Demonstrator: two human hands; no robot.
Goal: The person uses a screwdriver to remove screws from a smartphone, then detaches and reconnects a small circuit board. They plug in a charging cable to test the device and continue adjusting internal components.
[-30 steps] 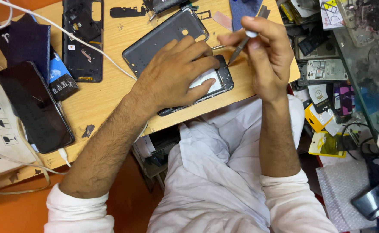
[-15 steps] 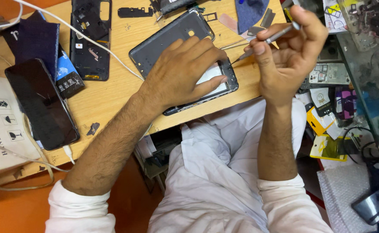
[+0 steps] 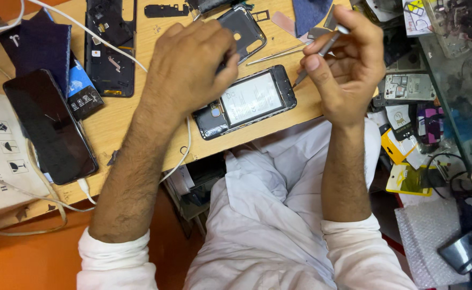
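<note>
Opened phone [image 3: 245, 102]: laid back-up at the near edge of the wooden bench [image 3: 139, 134], battery exposed for access, and steadied at its upper end by the left hand [image 3: 190, 64], fingers curled together upon it. Slim metal tool [image 3: 322, 51]: pinched between thumb and fingertips of the raised right hand [image 3: 346, 64], tip angled down toward the phone's right end. Detached back cover [image 3: 241, 29] is set just behind; tweezers [image 3: 276, 53] are kept beside it within reach.

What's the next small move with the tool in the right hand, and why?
Probably bring the thin metal tool down to the opened phone. The right hand holds it raised above the bench, tip clear of the phone, while the left hand rests at the phone's upper end, seemingly steadying it, leaving its battery side exposed.
</note>
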